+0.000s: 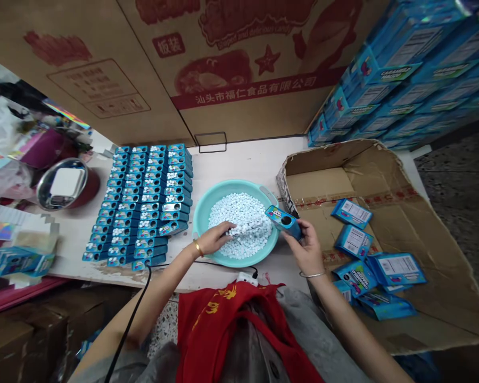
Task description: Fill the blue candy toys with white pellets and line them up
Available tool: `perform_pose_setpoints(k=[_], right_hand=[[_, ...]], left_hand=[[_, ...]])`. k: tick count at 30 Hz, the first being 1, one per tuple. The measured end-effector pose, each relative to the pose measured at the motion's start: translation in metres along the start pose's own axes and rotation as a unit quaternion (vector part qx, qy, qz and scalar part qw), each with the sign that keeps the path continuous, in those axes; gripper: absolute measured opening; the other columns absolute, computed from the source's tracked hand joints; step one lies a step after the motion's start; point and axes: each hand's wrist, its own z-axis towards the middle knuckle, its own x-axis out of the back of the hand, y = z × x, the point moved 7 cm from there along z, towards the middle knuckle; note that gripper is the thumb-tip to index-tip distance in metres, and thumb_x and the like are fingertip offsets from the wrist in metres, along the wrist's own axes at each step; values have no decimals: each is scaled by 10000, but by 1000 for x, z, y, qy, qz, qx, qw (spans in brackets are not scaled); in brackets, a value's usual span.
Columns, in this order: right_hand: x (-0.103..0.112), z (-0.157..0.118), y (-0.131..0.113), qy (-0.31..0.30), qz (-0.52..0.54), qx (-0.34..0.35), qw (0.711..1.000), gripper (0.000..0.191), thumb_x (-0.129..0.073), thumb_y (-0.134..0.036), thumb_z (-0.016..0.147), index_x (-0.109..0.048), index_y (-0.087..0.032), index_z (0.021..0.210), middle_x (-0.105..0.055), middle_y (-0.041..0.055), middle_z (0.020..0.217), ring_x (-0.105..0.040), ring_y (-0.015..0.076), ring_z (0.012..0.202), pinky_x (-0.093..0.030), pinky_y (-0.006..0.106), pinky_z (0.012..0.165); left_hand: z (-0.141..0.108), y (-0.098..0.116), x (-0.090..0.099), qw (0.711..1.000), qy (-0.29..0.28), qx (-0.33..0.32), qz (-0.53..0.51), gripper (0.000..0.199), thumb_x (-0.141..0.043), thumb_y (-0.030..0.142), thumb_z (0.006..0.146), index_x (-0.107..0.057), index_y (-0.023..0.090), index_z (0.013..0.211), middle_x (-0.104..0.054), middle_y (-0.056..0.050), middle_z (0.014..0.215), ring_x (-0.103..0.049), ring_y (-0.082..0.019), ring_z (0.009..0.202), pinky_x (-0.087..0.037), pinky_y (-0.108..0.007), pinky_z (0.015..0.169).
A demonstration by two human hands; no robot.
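A turquoise plastic basin (201, 205) full of small pale blue candies (239, 205) stands in front of me. Over it, the fingers of my left hand (214, 238) pinch what looks like a see-through scoop (249, 227) heaped with candies; its outline is hard to make out. At the basin's right edge my right hand (306, 249) is closed around a small blue candy box (284, 221), tilted, with a dark round hole in its face. To the left, candy boxes (143, 202) stand in tight rows, white candies showing in the holes of many.
An open cardboard carton (323, 178) on the right holds several blue boxes (353, 239). Stacked blue packs (383, 80) rise behind it. Large cartons (243, 111) wall the back. A metal bowl (82, 199) sits left; a black cable (133, 308) crosses my left arm.
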Motion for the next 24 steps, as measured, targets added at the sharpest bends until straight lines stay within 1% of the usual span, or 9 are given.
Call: perform_pose_setpoints(k=[2,4,7,10,14,17,19,22,24], right_hand=[[-8,1,-5,-29,-61,45,997,369,-656,-246,760,-550,-232,1113,-579,65,1184,-536,222,1112,-385,412,1026],[-18,1,-9,-58,-112,79,989,351,-610,-230,777,-556,-232,1123,-585,72,1163,-539,236,1101,-394,426,1010],[-34,-2,-13,-89,-139,118,979,354,-552,-201,784,-550,-235,1137,-595,75,1144,-549,243,1088,-422,434,980],[-46,-7,-16,-101,-139,148,974,352,-518,-174,784,-553,-239,1128,-594,79,1157,-544,243,1115,-423,443,992],[-51,-12,-12,-111,-137,153,972,369,-501,-158,785,-548,-241,1141,-585,85,1175,-537,246,1136,-416,463,1007],[-52,-14,-8,-115,-130,152,973,369,-504,-160,787,-544,-242,1145,-580,89,1181,-531,245,1146,-413,469,1015],[-53,-15,-4,-116,-125,147,974,364,-509,-164,789,-545,-248,1141,-580,88,1182,-530,243,1149,-412,470,1018],[-53,-14,0,-108,-122,141,976,352,-517,-179,788,-552,-251,1131,-586,85,1181,-532,246,1147,-411,476,1018],[-50,-11,2,-93,-124,142,978,347,-519,-187,786,-556,-248,1126,-591,83,1175,-539,248,1136,-414,481,1014]], left_hand=[[-8,18,24,1000,1,-2,19,334,-440,306,919,-507,169,1215,-591,-119,1126,-572,-207,1005,-463,-345,900],[-11,38,43,999,-15,-3,40,337,-427,311,925,-506,174,1223,-589,-115,1117,-568,-207,1004,-456,-342,903],[-8,66,59,995,-59,-15,81,324,-416,290,924,-521,176,1208,-592,-110,1109,-558,-214,1036,-441,-339,917],[1,86,65,983,-100,-3,152,306,-422,261,908,-546,181,1175,-600,-94,1085,-572,-212,1008,-448,-323,884],[12,106,69,964,-107,49,240,301,-458,209,855,-566,196,1136,-616,-74,1026,-602,-218,920,-458,-321,827],[15,123,63,944,-116,67,300,246,-471,154,823,-592,183,1036,-613,-87,931,-611,-231,832,-461,-346,776],[16,132,57,940,-112,65,315,230,-481,121,805,-595,180,996,-600,-93,894,-607,-235,819,-458,-355,765],[14,132,56,947,-80,58,306,214,-460,120,828,-590,190,983,-583,-87,892,-597,-225,850,-454,-348,778],[12,116,60,943,-57,63,322,197,-435,151,863,-584,193,985,-576,-80,914,-587,-214,864,-452,-336,776]])
